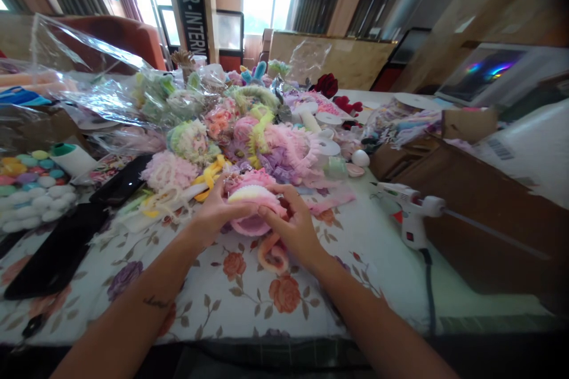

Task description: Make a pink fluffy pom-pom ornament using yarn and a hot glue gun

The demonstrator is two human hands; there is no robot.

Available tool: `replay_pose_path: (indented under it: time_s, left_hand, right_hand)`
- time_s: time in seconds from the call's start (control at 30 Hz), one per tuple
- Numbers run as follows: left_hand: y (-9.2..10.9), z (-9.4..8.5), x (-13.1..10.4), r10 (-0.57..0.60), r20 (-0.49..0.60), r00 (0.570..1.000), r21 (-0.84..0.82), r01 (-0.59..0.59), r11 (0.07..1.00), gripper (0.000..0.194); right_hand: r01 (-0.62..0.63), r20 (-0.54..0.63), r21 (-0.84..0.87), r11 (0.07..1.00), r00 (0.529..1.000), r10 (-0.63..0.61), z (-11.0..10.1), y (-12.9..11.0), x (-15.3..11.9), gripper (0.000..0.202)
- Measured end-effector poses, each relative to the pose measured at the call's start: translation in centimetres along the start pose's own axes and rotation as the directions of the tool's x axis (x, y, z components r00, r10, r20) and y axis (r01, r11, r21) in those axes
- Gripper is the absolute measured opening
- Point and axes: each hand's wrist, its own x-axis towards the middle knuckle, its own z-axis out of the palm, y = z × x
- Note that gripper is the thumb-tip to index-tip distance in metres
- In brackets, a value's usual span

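Observation:
A rounded pink object [253,225] with a pale yellow-white band and ruffled pink trim along its top is held between both hands, just above the table. My left hand [217,210] closes on its left side, thumb laid across the front. On the right side, my right hand [293,222] grips it with thumb and bent fingers. The exact kind of this object cannot be made out. Below my right hand lies a fuzzy peach-orange loop [272,253] on the floral tablecloth [200,302]; whether it is joined to the pink object is hidden.
A white glue gun [413,213] with a clear stick stands at the right, by a cardboard box [480,231]. Beyond my hands rises a pile of pastel trims, including purple ruffles [282,163]. Black phones [57,249] and colored eggs [33,172] lie at the left.

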Motion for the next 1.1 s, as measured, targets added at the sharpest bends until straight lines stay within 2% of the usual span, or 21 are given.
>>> replay_pose_path:
  time_s: [0.23, 0.4, 0.67, 0.87, 1.1]
  left_hand:
    - [-0.4, 0.3, 0.0, 0.036, -0.025, 0.999, -0.011, -0.036, 0.999, 0.101]
    - [0.3, 0.1, -0.1, 0.003, 0.098, 0.995, -0.082, 0.005, 0.997, 0.095]
    - [0.0, 0.2, 0.0, -0.004, 0.002, 1.0, -0.02, 0.004, 1.0, 0.081]
    - [0.4, -0.6, 0.1, -0.044, 0.187, 0.981, -0.125, 0.069, 0.99, 0.079]
    - [-0.2, -0.2, 0.6, -0.006, 0.112, 0.994, -0.07, 0.014, 0.997, 0.076]
  right_hand:
    - [-0.013, 0.004, 0.013, 1.0, 1.0, 0.012, 0.1, 0.6, 0.1, 0.035]
    - [-0.062, -0.028, 0.064, 0.996, 0.998, 0.064, 0.1, 0.8, 0.5, 0.038]
    - [-0.078, -0.024, 0.151, 0.985, 0.996, 0.083, 0.3, 0.5, 0.4, 0.038]
    - [-0.149, -0.014, 0.273, 0.95, 0.987, 0.159, 0.1, 0.4, 0.5, 0.037]
    - [-0.146, -0.016, 0.316, 0.937, 0.987, 0.159, 0.1, 0.7, 0.5, 0.033]
